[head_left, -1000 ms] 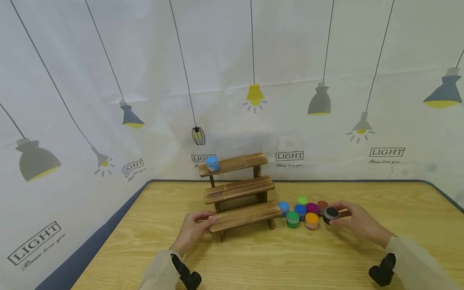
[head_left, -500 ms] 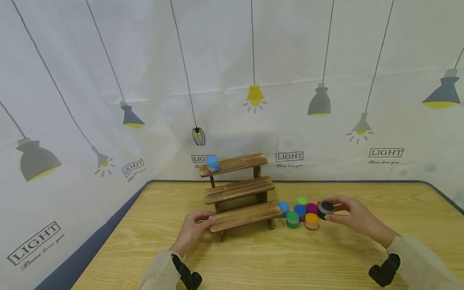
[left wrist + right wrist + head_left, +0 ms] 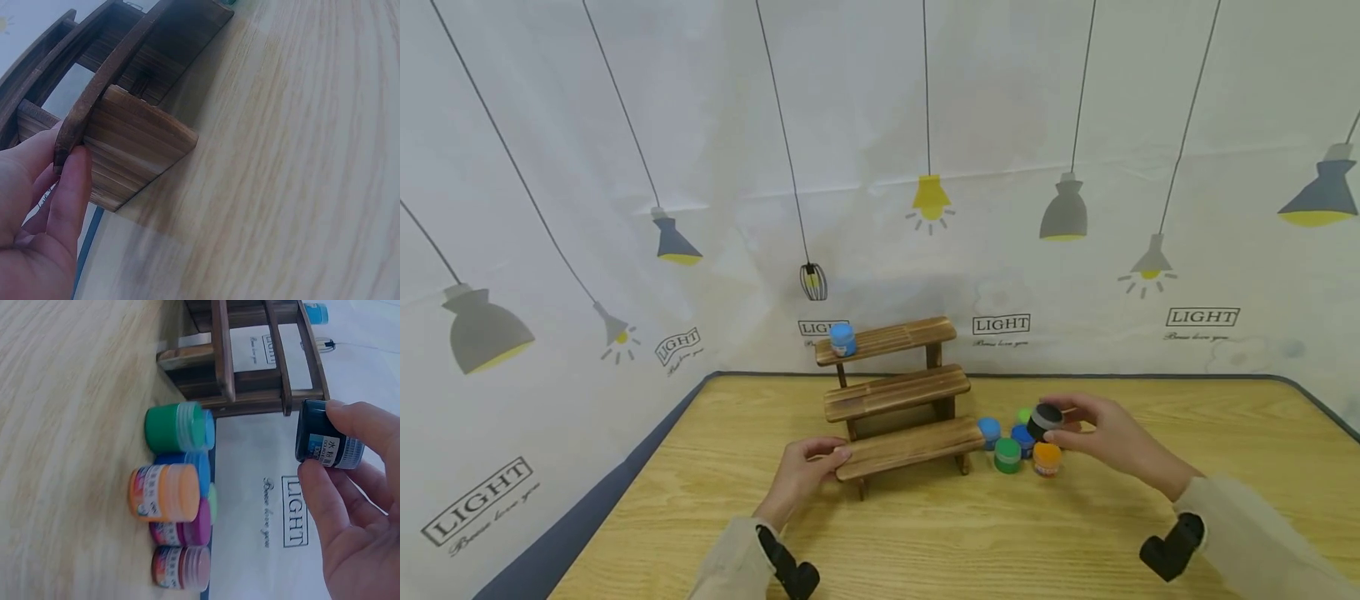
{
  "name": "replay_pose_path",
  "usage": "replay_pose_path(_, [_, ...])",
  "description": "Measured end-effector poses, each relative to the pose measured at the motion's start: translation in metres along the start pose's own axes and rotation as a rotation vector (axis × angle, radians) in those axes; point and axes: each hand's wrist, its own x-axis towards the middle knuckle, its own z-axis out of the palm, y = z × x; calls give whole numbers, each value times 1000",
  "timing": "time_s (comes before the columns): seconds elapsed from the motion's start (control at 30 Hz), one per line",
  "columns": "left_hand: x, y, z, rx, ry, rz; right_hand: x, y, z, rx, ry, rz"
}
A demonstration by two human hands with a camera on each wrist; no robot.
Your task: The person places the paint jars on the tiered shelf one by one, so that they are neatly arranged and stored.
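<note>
A small black paint jar (image 3: pixel 320 434) is pinched between the thumb and fingers of my right hand (image 3: pixel 1105 433), raised above the other jars. My left hand (image 3: pixel 805 475) grips the left end of the lowest step of a three-tier wooden stand (image 3: pixel 910 447); in the left wrist view the thumb and fingers (image 3: pixel 69 194) clasp that board's end. One light blue jar (image 3: pixel 842 340) stands on the left of the top step. Beneath the right hand, green (image 3: pixel 172 428), orange (image 3: pixel 164 492), purple (image 3: pixel 182 525) and brown (image 3: pixel 181 567) jars cluster beside the stand.
Further jars in the cluster are dark blue (image 3: pixel 1022 440), light blue (image 3: pixel 988 433) and light green (image 3: pixel 1024 414), partly covered. The wooden table (image 3: pixel 925 533) ends at a backdrop cloth (image 3: pixel 880 233) printed with lamps, close behind the stand.
My right hand has lifted the black jar and carried it left, from the right side of the cluster to above it. The left hand keeps its grip on the stand.
</note>
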Motion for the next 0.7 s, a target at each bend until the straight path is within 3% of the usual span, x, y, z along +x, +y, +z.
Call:
replay_pose_path(0.13, [11, -17, -2, 2, 3, 8, 9, -9, 4, 24, -18, -9])
replay_pose_path(0.7, [11, -17, -1, -1, 11, -5, 55, -44, 23, -74, -85, -77])
